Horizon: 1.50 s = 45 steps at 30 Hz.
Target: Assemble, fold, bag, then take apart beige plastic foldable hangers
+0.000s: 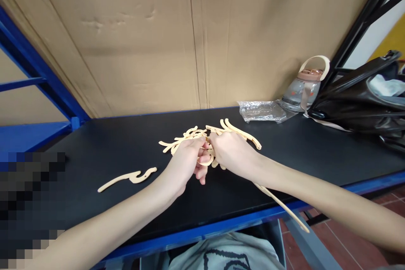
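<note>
Near the middle of the black table (126, 135), my left hand (190, 156) is closed around a cream-coloured curved piece (207, 161), its fingers curled. My right hand (232, 152) is closed and meets the left hand's fingertips; what it grips is hidden under its fingers. Behind and around both hands lies a pile of cream curved pieces (189, 133), with longer ones (243, 133) at the right. A separate hooked piece (129, 176) lies to the left. One long thin piece (284, 207) sticks out below my right forearm, past the table's front edge.
Clear plastic wrapping (262, 111) lies at the back right beside a transparent bottle (303, 88) with a handle. A black bag (357, 101) stands at the far right. Cardboard (142, 42) covers the back, and a blue frame (41, 67) rises at the left.
</note>
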Motion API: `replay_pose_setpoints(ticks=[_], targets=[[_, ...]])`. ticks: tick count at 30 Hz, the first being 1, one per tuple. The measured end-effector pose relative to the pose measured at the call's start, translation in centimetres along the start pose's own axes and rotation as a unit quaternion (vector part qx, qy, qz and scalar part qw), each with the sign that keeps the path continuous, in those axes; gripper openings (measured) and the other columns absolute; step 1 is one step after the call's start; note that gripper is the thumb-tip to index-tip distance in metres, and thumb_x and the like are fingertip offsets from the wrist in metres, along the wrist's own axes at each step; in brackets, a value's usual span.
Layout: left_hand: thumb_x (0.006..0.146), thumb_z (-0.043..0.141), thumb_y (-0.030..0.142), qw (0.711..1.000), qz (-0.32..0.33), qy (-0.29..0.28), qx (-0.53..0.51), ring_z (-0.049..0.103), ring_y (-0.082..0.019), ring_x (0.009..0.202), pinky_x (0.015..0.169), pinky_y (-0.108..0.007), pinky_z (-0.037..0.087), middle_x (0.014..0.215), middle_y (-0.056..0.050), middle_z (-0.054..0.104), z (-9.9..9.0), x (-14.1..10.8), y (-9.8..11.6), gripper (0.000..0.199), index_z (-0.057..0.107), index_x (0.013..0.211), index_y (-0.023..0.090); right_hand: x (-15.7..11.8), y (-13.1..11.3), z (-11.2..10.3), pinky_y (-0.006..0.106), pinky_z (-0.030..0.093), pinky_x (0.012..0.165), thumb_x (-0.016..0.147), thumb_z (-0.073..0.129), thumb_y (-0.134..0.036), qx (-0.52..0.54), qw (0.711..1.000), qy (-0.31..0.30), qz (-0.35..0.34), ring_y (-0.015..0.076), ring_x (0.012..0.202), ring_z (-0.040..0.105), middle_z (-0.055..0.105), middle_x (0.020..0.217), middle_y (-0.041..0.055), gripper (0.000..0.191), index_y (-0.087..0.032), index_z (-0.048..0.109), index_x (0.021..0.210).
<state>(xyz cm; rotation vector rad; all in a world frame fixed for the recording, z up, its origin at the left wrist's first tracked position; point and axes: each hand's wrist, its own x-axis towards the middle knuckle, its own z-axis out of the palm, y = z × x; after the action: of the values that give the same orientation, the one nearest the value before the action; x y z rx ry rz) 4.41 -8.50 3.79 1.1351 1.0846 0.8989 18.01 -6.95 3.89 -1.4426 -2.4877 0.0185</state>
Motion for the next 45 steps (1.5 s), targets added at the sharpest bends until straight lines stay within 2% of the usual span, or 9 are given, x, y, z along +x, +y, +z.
replay_pose_setpoints(ticks=[5,9,13,17,21,25,33,39,45], targets=[[0.088,0.045,0.034,0.999,0.018,-0.036,0.025,0.034,-0.007,0.029,0.033,-0.019,0.035,0.047,0.007,0.040,0.1,-0.5,0.4,0.030,0.060,0.070,0.016,0.6,1.6,-1.4,0.026,0.027,0.048,0.085,0.042,-0.006,-0.035,0.995,0.074,0.055,0.0165,0.053,0.056,0.062,0.065,0.0070,0.018,-0.011,0.059,0.083],[0.082,0.052,0.033,0.982,0.121,0.046,0.138,0.039,-0.008,0.042,0.037,-0.018,0.026,0.057,0.003,0.045,-1.6,1.1,1.5,0.025,0.070,0.080,0.016,0.8,3.3,-2.1,0.025,0.037,0.055,0.095,0.031,-0.016,0.177,0.970,0.149,0.070,0.0131,0.052,0.055,0.058,0.059,0.0011,0.028,-0.015,0.057,0.084],[0.080,0.056,0.036,0.897,0.158,0.116,0.397,0.039,-0.012,0.047,0.044,-0.021,0.023,0.053,0.002,0.048,-4.2,3.0,2.1,0.024,0.072,0.072,0.020,1.0,4.2,-1.5,0.023,0.039,0.048,0.092,0.034,-0.020,0.404,0.899,0.154,0.064,0.0105,0.046,0.051,0.059,0.063,-0.0045,0.026,-0.020,0.045,0.116],[0.081,0.059,0.043,0.825,0.264,0.173,0.469,0.055,-0.021,0.078,0.065,-0.025,0.039,0.090,-0.003,0.063,-4.3,3.0,1.6,0.024,0.071,0.085,0.022,1.1,3.9,-1.3,0.021,0.041,0.046,0.087,0.034,-0.016,0.483,0.849,0.206,0.057,0.0085,0.054,0.052,0.061,0.088,-0.0004,0.033,-0.024,0.035,0.119],[0.095,0.037,0.044,0.892,0.322,0.048,0.315,0.054,-0.021,0.098,0.090,-0.029,0.039,0.096,-0.004,0.064,-1.9,1.0,1.5,0.041,0.070,0.090,0.021,1.1,3.5,-1.6,0.023,0.051,0.059,0.091,0.033,-0.022,0.487,0.816,0.303,0.073,0.0107,0.072,0.058,0.057,0.100,0.0036,0.017,-0.025,0.036,0.107],[0.091,0.050,0.042,0.964,0.170,-0.129,0.157,0.059,-0.016,0.074,0.071,-0.025,0.046,0.079,-0.003,0.062,-0.4,-0.4,1.6,0.034,0.065,0.076,0.016,1.2,4.4,-1.4,0.028,0.053,0.069,0.093,0.033,-0.024,0.453,0.815,0.353,0.077,0.0140,0.087,0.062,0.056,0.112,0.0074,0.018,-0.025,0.034,0.110],[0.090,0.053,0.017,0.992,0.108,0.029,-0.049,0.031,-0.003,0.040,0.034,-0.011,0.027,0.057,0.007,0.036,-2.5,1.9,1.9,0.014,0.053,0.076,0.014,1.1,5.5,-1.1,0.045,0.036,0.101,0.090,0.040,-0.010,0.010,0.949,0.314,-0.040,0.0268,0.114,0.050,0.056,0.121,0.0142,0.028,-0.012,0.052,0.115],[0.093,0.045,0.019,0.999,0.020,-0.035,-0.028,0.028,-0.003,0.038,0.030,-0.011,0.024,0.054,0.006,0.035,-1.1,0.6,2.2,0.021,0.048,0.072,0.015,0.7,3.5,-0.4,0.033,0.041,0.076,0.098,0.032,-0.012,-0.210,0.927,0.228,-0.213,0.0207,0.085,0.055,0.063,0.093,0.0074,0.027,-0.012,0.057,0.108],[0.093,0.044,0.018,0.997,-0.033,-0.055,-0.041,0.026,-0.001,0.038,0.031,-0.010,0.021,0.058,0.006,0.035,-0.9,0.3,2.4,0.019,0.050,0.075,0.014,0.7,3.0,0.4,0.030,0.032,0.058,0.095,0.031,-0.008,-0.215,0.931,0.210,-0.209,0.0179,0.069,0.053,0.059,0.078,0.0051,0.027,-0.015,0.057,0.089]])
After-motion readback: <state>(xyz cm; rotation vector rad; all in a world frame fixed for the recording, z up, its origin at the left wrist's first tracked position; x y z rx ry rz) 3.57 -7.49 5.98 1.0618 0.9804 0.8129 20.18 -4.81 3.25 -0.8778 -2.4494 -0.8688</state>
